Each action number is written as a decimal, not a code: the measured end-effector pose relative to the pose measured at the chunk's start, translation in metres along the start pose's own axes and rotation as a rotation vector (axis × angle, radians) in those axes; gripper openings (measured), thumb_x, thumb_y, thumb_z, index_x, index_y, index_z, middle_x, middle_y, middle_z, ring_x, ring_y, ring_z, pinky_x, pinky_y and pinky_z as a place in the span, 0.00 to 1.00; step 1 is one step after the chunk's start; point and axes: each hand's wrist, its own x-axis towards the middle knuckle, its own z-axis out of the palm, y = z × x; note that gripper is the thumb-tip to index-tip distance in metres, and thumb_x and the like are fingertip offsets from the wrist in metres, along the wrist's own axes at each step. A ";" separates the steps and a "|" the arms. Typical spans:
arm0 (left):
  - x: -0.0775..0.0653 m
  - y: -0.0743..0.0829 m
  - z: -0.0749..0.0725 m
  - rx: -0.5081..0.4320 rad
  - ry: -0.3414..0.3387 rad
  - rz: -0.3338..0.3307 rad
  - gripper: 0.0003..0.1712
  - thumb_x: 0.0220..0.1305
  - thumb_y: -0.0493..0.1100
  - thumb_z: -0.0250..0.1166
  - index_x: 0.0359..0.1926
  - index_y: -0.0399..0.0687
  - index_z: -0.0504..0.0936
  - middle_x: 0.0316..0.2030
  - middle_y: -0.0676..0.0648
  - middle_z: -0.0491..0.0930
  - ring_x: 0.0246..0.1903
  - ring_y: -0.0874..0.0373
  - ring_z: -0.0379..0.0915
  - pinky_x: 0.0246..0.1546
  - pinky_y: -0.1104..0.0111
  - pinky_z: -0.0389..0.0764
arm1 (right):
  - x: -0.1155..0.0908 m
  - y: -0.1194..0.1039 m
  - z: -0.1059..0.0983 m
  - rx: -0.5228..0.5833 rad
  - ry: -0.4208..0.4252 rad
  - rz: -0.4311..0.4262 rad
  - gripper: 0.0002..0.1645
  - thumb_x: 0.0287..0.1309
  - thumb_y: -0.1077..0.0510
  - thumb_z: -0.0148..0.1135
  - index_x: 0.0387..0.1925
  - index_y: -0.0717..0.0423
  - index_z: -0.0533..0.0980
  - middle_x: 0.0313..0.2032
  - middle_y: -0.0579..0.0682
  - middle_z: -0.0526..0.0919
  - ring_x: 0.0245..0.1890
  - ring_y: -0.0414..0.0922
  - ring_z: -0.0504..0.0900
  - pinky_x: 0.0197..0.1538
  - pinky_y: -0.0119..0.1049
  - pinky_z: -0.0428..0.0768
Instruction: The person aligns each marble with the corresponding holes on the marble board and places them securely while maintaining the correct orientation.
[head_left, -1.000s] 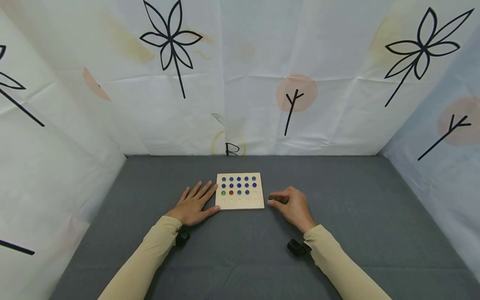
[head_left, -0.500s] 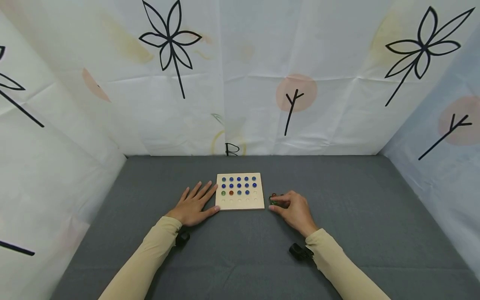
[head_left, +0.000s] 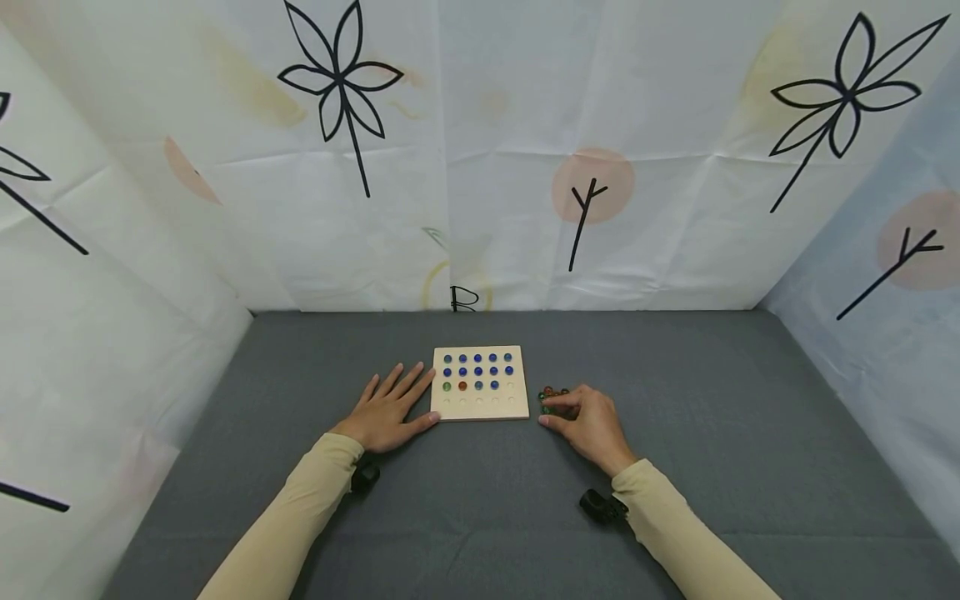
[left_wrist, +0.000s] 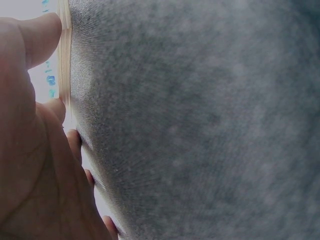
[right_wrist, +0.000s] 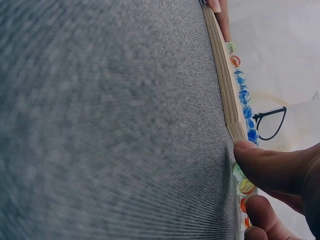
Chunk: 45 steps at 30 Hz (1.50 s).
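A pale wooden marble board (head_left: 480, 408) lies flat on the grey cloth. Blue marbles (head_left: 477, 372) fill its two far rows. Its third row holds a green marble (head_left: 447, 386), a red marble (head_left: 462, 386) and two blue ones, while the nearest row has bare hollows. My left hand (head_left: 386, 414) is spread flat at the board's left edge, fingertips and thumb right against it. Right of the board, my right hand (head_left: 588, 423) reaches over loose marbles (right_wrist: 246, 187); thumb and bent index finger stand apart around a green marble (head_left: 546, 409). Other marbles are partly hidden by the fingers.
Loose red marbles (head_left: 548, 390) lie on the grey cloth (head_left: 480, 508) just beyond my right fingers. A white printed curtain (head_left: 510, 250) stands along the far edge and both sides. A black wrist camera (head_left: 597, 505) hangs under my right sleeve.
My right hand has moved slightly right and toward me, and its thumb and index finger have parted. More loose marbles show beside it. My left hand and the board stay put.
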 end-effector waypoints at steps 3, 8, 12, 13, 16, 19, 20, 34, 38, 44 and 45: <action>0.000 0.000 0.000 0.001 -0.002 0.000 0.47 0.73 0.73 0.47 0.82 0.60 0.46 0.81 0.49 0.42 0.79 0.44 0.30 0.75 0.42 0.30 | -0.001 0.001 0.001 -0.015 -0.016 0.013 0.12 0.50 0.60 0.80 0.39 0.55 0.90 0.30 0.47 0.79 0.29 0.42 0.73 0.34 0.38 0.71; 0.000 0.000 0.000 0.004 -0.003 -0.001 0.48 0.73 0.73 0.48 0.82 0.60 0.45 0.81 0.49 0.42 0.79 0.44 0.30 0.75 0.42 0.30 | -0.002 0.001 0.000 -0.024 -0.037 0.024 0.13 0.50 0.60 0.80 0.40 0.55 0.90 0.30 0.47 0.80 0.29 0.42 0.72 0.33 0.38 0.71; 0.001 -0.001 0.001 0.005 -0.004 -0.002 0.48 0.73 0.73 0.48 0.82 0.60 0.45 0.81 0.49 0.42 0.79 0.44 0.30 0.75 0.42 0.29 | -0.002 0.002 -0.001 -0.026 -0.051 0.026 0.13 0.50 0.59 0.80 0.41 0.55 0.90 0.30 0.47 0.79 0.28 0.41 0.72 0.32 0.38 0.71; 0.001 -0.001 0.001 0.005 -0.005 -0.003 0.48 0.73 0.73 0.47 0.82 0.60 0.45 0.81 0.49 0.42 0.79 0.44 0.29 0.75 0.42 0.29 | -0.002 0.002 -0.001 -0.026 -0.054 0.028 0.13 0.50 0.59 0.80 0.41 0.54 0.90 0.30 0.47 0.79 0.28 0.41 0.72 0.32 0.38 0.71; 0.001 -0.001 0.000 0.001 -0.003 -0.002 0.47 0.73 0.73 0.47 0.82 0.60 0.45 0.81 0.50 0.42 0.79 0.44 0.29 0.75 0.42 0.29 | -0.002 0.002 -0.002 -0.020 -0.054 0.031 0.13 0.50 0.59 0.80 0.41 0.54 0.90 0.30 0.47 0.80 0.28 0.41 0.73 0.32 0.38 0.72; 0.000 0.000 0.000 -0.006 -0.003 -0.001 0.47 0.73 0.73 0.48 0.82 0.60 0.45 0.81 0.50 0.42 0.79 0.44 0.30 0.75 0.42 0.29 | -0.002 0.002 -0.002 -0.015 -0.049 0.032 0.13 0.50 0.59 0.80 0.40 0.54 0.90 0.30 0.47 0.80 0.28 0.41 0.73 0.32 0.37 0.72; 0.000 0.000 -0.001 -0.009 -0.003 -0.001 0.47 0.73 0.73 0.48 0.82 0.60 0.45 0.81 0.50 0.42 0.79 0.44 0.30 0.75 0.42 0.29 | -0.003 0.002 -0.002 -0.015 -0.047 0.030 0.13 0.50 0.59 0.80 0.40 0.54 0.90 0.30 0.47 0.80 0.28 0.41 0.73 0.32 0.37 0.72; 0.001 -0.001 -0.001 0.001 -0.011 -0.005 0.48 0.73 0.74 0.47 0.83 0.60 0.45 0.81 0.50 0.41 0.79 0.45 0.29 0.75 0.43 0.29 | -0.001 -0.001 -0.007 0.018 -0.018 -0.003 0.13 0.50 0.60 0.80 0.40 0.55 0.90 0.30 0.48 0.80 0.28 0.41 0.74 0.31 0.36 0.72; 0.000 0.000 -0.001 -0.005 -0.013 -0.004 0.48 0.73 0.74 0.47 0.82 0.60 0.45 0.81 0.50 0.41 0.79 0.45 0.29 0.75 0.42 0.28 | 0.002 -0.005 -0.008 0.013 -0.009 -0.006 0.13 0.50 0.60 0.80 0.40 0.55 0.90 0.31 0.48 0.81 0.28 0.42 0.74 0.32 0.38 0.73; -0.001 0.001 -0.002 -0.012 -0.013 -0.004 0.48 0.73 0.73 0.48 0.82 0.59 0.45 0.81 0.49 0.42 0.79 0.44 0.29 0.74 0.42 0.28 | 0.009 -0.009 -0.005 0.025 0.006 -0.002 0.13 0.51 0.59 0.80 0.40 0.54 0.90 0.33 0.49 0.82 0.30 0.42 0.75 0.33 0.38 0.72; -0.001 0.002 -0.002 -0.012 -0.013 -0.004 0.48 0.73 0.73 0.48 0.82 0.59 0.45 0.81 0.49 0.42 0.79 0.44 0.29 0.75 0.42 0.28 | 0.010 -0.010 -0.004 0.027 0.008 -0.003 0.12 0.51 0.59 0.80 0.40 0.54 0.90 0.33 0.49 0.82 0.30 0.42 0.75 0.33 0.38 0.73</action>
